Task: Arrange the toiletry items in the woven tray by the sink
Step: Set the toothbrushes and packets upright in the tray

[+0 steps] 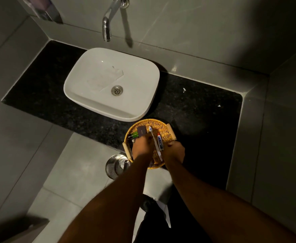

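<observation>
A round woven tray (161,122) with two wooden handles sits on the black counter's front edge, just in front of the sink. In it lie a dark brown box (142,132), a green tube (135,135), a small black item (133,141), a white toothbrush (154,137) and a small toothpaste tube (160,142). My left hand (142,147) is inside the tray with bent fingers touching the toothbrush's shaft; whether it grips anything is hidden. My right hand (175,151) is curled over the tray's right rim, beside the toothpaste.
A white basin (91,95) stands on the black granite counter (205,111) under a chrome wall tap (107,23). Grey tiled walls close in on the right and behind. A steel pedal bin (114,165) stands on the floor under the counter's edge.
</observation>
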The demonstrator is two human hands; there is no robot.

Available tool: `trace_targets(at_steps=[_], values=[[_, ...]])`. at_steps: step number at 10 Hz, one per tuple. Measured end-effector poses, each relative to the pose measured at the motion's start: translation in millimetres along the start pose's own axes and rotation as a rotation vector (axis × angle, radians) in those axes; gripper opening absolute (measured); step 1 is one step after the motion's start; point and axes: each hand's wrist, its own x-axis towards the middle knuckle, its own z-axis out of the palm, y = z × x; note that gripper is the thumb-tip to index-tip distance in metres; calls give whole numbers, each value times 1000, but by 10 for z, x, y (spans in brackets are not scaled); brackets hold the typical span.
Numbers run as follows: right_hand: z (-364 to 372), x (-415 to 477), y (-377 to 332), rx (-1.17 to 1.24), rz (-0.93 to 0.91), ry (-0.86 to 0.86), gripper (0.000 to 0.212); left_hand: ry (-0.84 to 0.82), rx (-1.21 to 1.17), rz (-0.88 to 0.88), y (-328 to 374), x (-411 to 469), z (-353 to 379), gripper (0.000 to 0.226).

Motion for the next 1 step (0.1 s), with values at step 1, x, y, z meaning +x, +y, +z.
trace_targets(at_steps=[1], values=[[-74, -106, 49, -145, -67, 53, 37, -30, 211, 97, -63, -124, -92, 36]])
